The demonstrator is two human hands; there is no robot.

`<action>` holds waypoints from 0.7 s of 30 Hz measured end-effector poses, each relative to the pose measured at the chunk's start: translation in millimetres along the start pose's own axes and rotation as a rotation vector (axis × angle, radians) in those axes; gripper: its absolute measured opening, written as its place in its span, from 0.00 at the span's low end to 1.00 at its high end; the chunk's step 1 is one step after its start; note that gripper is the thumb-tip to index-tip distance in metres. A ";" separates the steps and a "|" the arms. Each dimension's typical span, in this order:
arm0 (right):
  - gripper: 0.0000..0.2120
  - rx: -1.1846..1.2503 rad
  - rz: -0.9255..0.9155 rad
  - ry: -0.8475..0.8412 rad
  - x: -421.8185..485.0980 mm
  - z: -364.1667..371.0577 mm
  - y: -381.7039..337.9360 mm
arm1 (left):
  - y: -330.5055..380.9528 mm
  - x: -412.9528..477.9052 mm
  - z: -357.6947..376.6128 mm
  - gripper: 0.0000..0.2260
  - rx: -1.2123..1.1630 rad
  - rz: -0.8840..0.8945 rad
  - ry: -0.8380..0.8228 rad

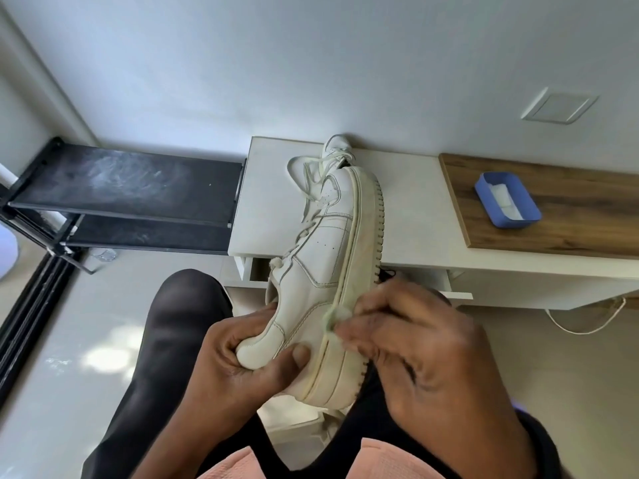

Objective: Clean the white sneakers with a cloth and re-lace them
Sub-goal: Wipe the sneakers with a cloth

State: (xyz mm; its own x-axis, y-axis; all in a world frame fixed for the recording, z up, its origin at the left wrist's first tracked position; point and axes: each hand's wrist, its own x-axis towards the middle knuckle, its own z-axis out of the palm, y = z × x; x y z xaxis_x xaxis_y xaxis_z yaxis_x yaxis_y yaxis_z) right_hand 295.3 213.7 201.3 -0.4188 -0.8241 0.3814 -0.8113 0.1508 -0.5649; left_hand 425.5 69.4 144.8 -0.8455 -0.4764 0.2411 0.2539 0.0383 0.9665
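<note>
Holding a white sneaker (321, 267) on its side over my lap, toe pointing away from me, sole facing right. My left hand (238, 357) is wrapped around the heel, thumb pressed on the side panel, fingers curled behind. My right hand (415, 354) has fingertips bunched together, pinching a small whitish cloth (337, 318) against the edge where the upper meets the sole, near the heel end. Sole sidewall looks yellowish and dirty. Laces (304, 178) are still in the shoe, loose, loops hanging out past the toe end. Behind it a second sneaker (337, 146) sits on a white cabinet (273, 188) against the wall, mostly hidden by the one I hold. To the right, a wooden top (570, 202) carries a blue tray (506, 202) with something white inside, can't tell what. Black shelf rack (131, 191) stands to the left of the cabinet. Dark trousers (173, 326) on my legs below the shoe.
</note>
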 end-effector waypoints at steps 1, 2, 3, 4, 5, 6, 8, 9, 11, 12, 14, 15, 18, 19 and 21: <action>0.05 0.010 -0.029 -0.034 -4.8 0.8 -3.8 | 0.8 0.4 -1.0 0.25 0.009 0.001 -0.002; 0.05 0.008 -0.056 -0.066 -9.1 1.1 -7.0 | 1.5 0.6 -2.1 0.23 0.012 0.005 -0.008; 0.06 -0.004 -0.078 -0.093 -12.3 0.9 -9.2 | 1.6 0.5 -3.1 0.21 0.004 0.006 -0.020; 0.07 -0.017 -0.092 -0.114 -13.8 -0.1 -10.4 | 1.3 0.0 -3.7 0.19 -0.006 0.000 -0.027; 0.07 -0.026 -0.100 -0.126 -13.6 -1.8 -10.3 | 1.0 -0.6 -3.9 0.18 -0.017 -0.009 -0.030; 0.08 -0.037 -0.110 -0.127 -11.6 -4.0 -8.6 | 0.9 -1.1 -3.8 0.17 -0.031 -0.012 -0.035; 0.06 -0.066 -0.126 -0.077 -3.3 -9.1 -1.4 | -0.8 -2.2 -2.8 0.12 -0.054 -0.010 -0.053; 0.05 -0.071 -0.118 -0.040 2.5 -11.9 3.6 | -1.7 -3.1 -2.2 0.12 -0.062 -0.013 -0.053; 0.04 -0.072 -0.086 0.006 15.6 -19.1 13.9 | -2.6 -4.5 -1.1 0.14 -0.081 -0.020 -0.050; 0.05 -0.078 -0.069 0.015 22.1 -22.3 18.2 | -3.0 -5.7 -0.4 0.15 -0.088 -0.021 -0.044; 0.07 -0.078 -0.044 0.024 33.1 -26.2 25.8 | -2.6 -6.8 1.5 0.17 -0.076 -0.011 -0.031; 0.07 -0.068 -0.034 0.028 37.4 -26.9 28.7 | -2.6 -6.5 2.3 0.18 -0.067 -0.009 -0.019; 0.08 -0.035 -0.007 0.029 42.5 -24.4 30.5 | -3.0 -4.9 1.2 0.18 -0.059 -0.019 0.015; 0.08 -0.035 -0.003 0.031 41.5 -23.2 28.2 | -2.2 -4.4 0.5 0.18 -0.056 -0.019 0.014; 0.07 -0.039 -0.005 0.025 37.3 -20.8 20.8 | -0.7 -4.5 -0.7 0.16 -0.056 -0.012 0.004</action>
State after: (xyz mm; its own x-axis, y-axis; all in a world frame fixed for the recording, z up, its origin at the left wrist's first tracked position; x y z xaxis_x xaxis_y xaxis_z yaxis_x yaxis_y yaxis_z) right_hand 254.3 197.4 219.1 -0.4245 -0.8111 0.4024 -0.8283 0.1685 -0.5343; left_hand 429.5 70.9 143.0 -0.8467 -0.4802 0.2291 0.2700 -0.0168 0.9627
